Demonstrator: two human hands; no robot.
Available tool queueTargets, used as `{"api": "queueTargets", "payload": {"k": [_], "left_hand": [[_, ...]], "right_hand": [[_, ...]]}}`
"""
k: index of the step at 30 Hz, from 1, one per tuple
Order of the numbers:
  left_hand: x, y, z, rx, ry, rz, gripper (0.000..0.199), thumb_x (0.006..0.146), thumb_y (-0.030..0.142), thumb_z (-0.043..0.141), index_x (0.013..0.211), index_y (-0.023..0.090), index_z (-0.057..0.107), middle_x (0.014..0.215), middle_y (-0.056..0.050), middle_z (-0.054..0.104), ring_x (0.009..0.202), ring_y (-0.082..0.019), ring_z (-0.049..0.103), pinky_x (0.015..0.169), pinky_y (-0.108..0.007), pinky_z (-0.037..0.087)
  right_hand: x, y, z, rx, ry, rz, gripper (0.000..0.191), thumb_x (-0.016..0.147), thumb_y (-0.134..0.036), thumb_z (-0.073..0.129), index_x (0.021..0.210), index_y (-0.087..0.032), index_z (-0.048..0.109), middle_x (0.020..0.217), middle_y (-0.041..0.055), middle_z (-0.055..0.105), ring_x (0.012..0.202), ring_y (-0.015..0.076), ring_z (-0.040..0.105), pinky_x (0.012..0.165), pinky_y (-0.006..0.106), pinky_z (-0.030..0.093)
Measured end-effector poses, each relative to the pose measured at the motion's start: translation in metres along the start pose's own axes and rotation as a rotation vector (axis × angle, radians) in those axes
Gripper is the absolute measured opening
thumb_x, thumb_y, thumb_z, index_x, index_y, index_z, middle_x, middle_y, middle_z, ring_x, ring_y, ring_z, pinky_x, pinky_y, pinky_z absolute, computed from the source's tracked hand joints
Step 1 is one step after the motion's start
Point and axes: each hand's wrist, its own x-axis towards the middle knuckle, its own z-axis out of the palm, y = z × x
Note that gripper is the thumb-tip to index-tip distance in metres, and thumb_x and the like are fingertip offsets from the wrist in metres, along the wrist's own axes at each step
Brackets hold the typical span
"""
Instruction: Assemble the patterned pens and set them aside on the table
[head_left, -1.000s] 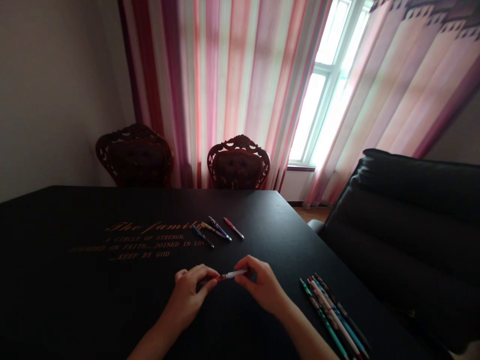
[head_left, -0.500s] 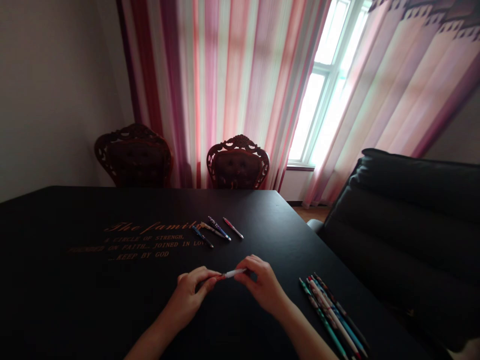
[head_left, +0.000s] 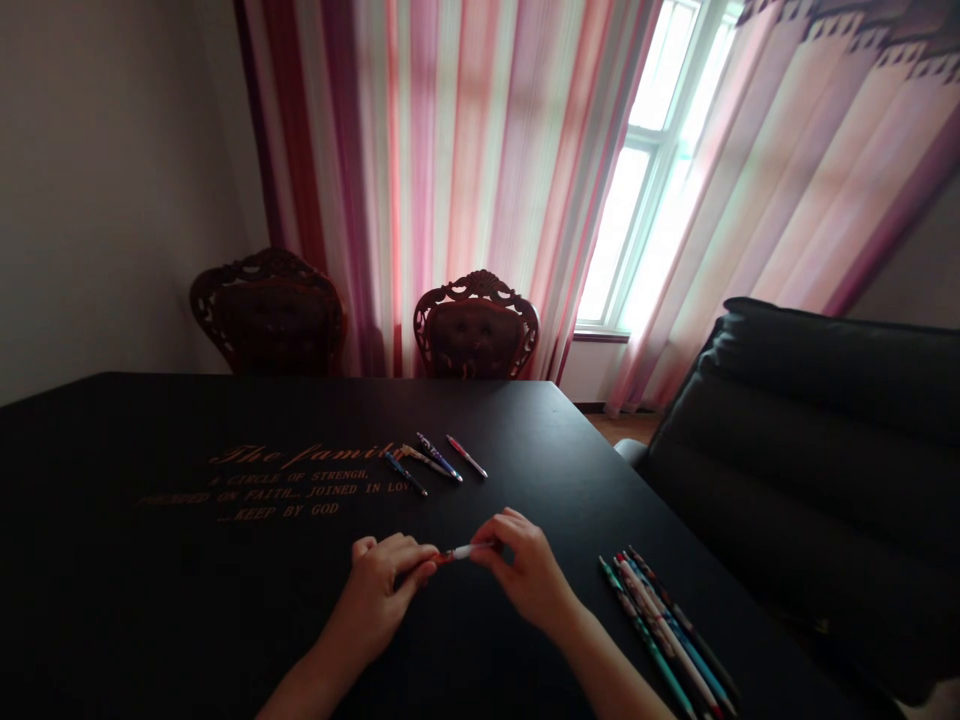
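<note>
Above the near part of the black table (head_left: 247, 590), a pen (head_left: 463, 552) with a white middle and a reddish part is held level between both hands. My left hand (head_left: 384, 580) pinches its reddish end between thumb and fingers. At the other end, my right hand (head_left: 523, 560) grips the pen with thumb and fingertips, hiding its tip. Beyond the hands lie several loose pens: a blue one (head_left: 406, 474), a purple-and-white one (head_left: 439, 457) crossing near a pale one (head_left: 422, 459), and a red one (head_left: 466, 456).
A bundle of several pens (head_left: 660, 630) lies at the right of the table. Two carved chairs (head_left: 477, 325) stand behind the far edge, before striped curtains (head_left: 450, 150). A black leather seat (head_left: 817, 470) stands close on the right.
My left hand has shifted very slightly, and more of the pen's reddish part shows beside its fingertips. My right hand stays nearly in place. The pens on the table have not moved.
</note>
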Motion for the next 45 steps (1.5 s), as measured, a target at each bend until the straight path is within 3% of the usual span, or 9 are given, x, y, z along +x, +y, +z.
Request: {"api": "queueTargets", "payload": {"k": [4,9,15,19,23,29,33,42,45], "left_hand": [[-0.0003,-0.0015,-0.0001,0.056,0.042,0.059,0.017,0.093,0.036,0.056,0.102,0.037,0.071,0.091,0.005,0.071,0.090,-0.017,0.063,0.085,-0.037,0.023],[-0.0001,-0.0054,0.0010,0.065,0.065,0.067,0.015,0.092,0.038,0.059,0.102,0.037,0.071,0.092,0.005,0.071,0.089,-0.017,0.063,0.085,-0.036,0.022],[-0.0014,-0.0043,0.0008,0.102,0.066,0.122,0.016,0.092,0.037,0.059,0.104,0.038,0.071,0.091,0.006,0.072,0.087,-0.016,0.063,0.083,-0.036,0.021],[-0.0010,-0.0059,0.0017,0.109,0.085,0.128,0.017,0.092,0.036,0.060,0.106,0.038,0.069,0.091,0.006,0.072,0.086,-0.015,0.063,0.083,-0.036,0.021],[-0.0006,-0.0080,0.0016,0.132,0.129,0.162,0.015,0.092,0.035,0.060,0.104,0.037,0.069,0.091,0.006,0.071,0.086,-0.015,0.063,0.082,-0.036,0.021],[-0.0029,-0.0044,-0.0012,0.182,0.138,0.241,0.014,0.093,0.034,0.060,0.104,0.038,0.068,0.090,0.008,0.071,0.085,-0.014,0.063,0.081,-0.035,0.021],[-0.0014,-0.0043,0.0008,0.180,0.167,0.224,0.014,0.092,0.031,0.060,0.104,0.036,0.067,0.090,0.007,0.071,0.085,-0.014,0.063,0.081,-0.035,0.021],[-0.0042,-0.0036,-0.0026,0.185,0.182,0.243,0.016,0.091,0.034,0.060,0.103,0.039,0.070,0.093,0.004,0.072,0.088,-0.017,0.063,0.083,-0.037,0.023],[-0.0017,-0.0045,-0.0038,0.074,0.286,0.143,0.027,0.083,0.043,0.069,0.110,0.038,0.068,0.105,0.001,0.070,0.099,-0.023,0.061,0.091,-0.039,0.026]], "right_hand": [[-0.0017,0.0009,0.0062,-0.102,-0.013,0.030,0.042,0.098,-0.030,0.048,0.058,-0.019,0.056,0.057,-0.0020,0.053,0.062,0.0141,0.050,0.072,0.030,0.037],[-0.0005,-0.0002,0.0060,0.069,0.010,0.067,0.008,0.084,-0.027,0.070,0.085,-0.021,0.065,0.077,-0.0010,0.063,0.073,0.0150,0.057,0.067,0.025,0.039],[-0.0005,-0.0011,0.0053,-0.090,-0.021,0.018,0.033,0.096,-0.028,0.054,0.065,-0.020,0.061,0.064,-0.0014,0.059,0.068,0.0151,0.054,0.076,0.031,0.037],[-0.0013,-0.0033,0.0049,0.012,0.001,0.056,0.005,0.084,-0.026,0.071,0.085,-0.021,0.068,0.075,-0.0011,0.063,0.072,0.0152,0.056,0.069,0.027,0.039],[-0.0015,-0.0054,0.0045,0.008,0.019,0.027,0.008,0.084,-0.026,0.072,0.079,-0.021,0.067,0.074,-0.0006,0.063,0.074,0.0157,0.057,0.069,0.027,0.039],[-0.0033,-0.0046,0.0069,-0.057,-0.032,0.017,0.043,0.099,-0.029,0.048,0.059,-0.020,0.060,0.058,-0.0022,0.055,0.062,0.0130,0.053,0.074,0.030,0.038],[-0.0020,-0.0076,0.0044,0.043,0.025,0.019,0.007,0.084,-0.028,0.071,0.083,-0.021,0.069,0.075,-0.0011,0.064,0.073,0.0148,0.057,0.069,0.026,0.040],[-0.0005,-0.0073,0.0054,0.009,-0.010,0.040,0.019,0.088,-0.029,0.065,0.071,-0.021,0.068,0.063,-0.0018,0.063,0.067,0.0151,0.057,0.068,0.028,0.041],[-0.0004,-0.0079,0.0030,0.088,0.064,0.084,0.014,0.088,-0.029,0.065,0.077,-0.020,0.069,0.069,-0.0009,0.064,0.068,0.0150,0.059,0.065,0.027,0.042]]}}
